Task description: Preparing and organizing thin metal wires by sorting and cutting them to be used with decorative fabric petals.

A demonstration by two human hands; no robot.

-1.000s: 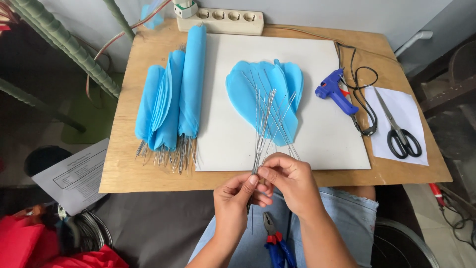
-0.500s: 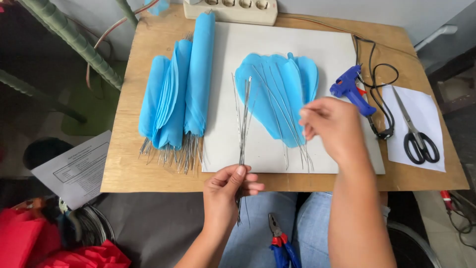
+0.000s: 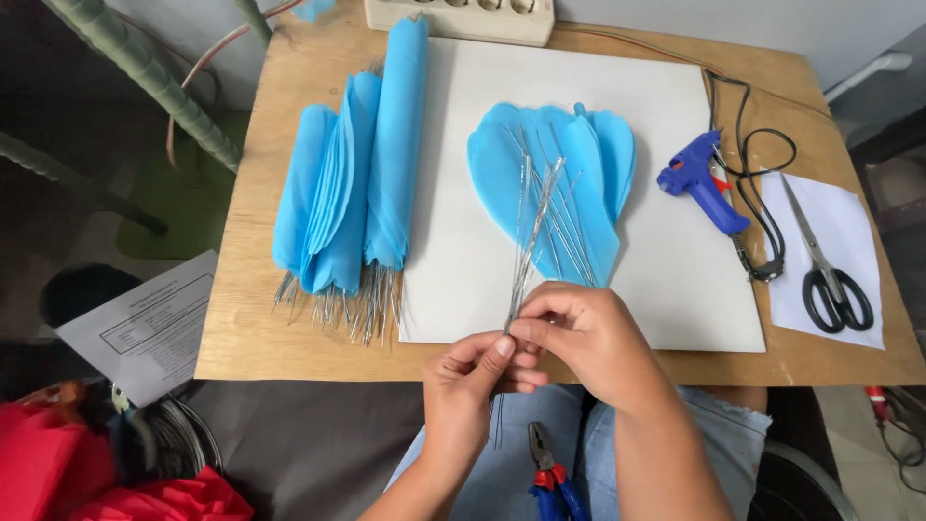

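Observation:
My left hand (image 3: 475,384) and my right hand (image 3: 583,340) meet at the table's front edge, both pinching the lower end of a thin bundle of silver wires (image 3: 533,232). The wires slant up and away over a pile of blue paper petals (image 3: 559,183) lying on a white board (image 3: 675,280). More loose wires lie on those petals. At the left of the board sits a stack of finished blue petals with wire stems (image 3: 352,183), stems pointing toward me.
A blue glue gun (image 3: 701,183) with black cord lies right of the petals. Black scissors (image 3: 830,270) rest on a white sheet at the far right. A power strip (image 3: 458,17) sits at the back. Red-handled pliers (image 3: 550,473) lie on my lap.
My right hand has come back from over the petals to join my left hand on the wire bundle. The bundle now leans to the right.

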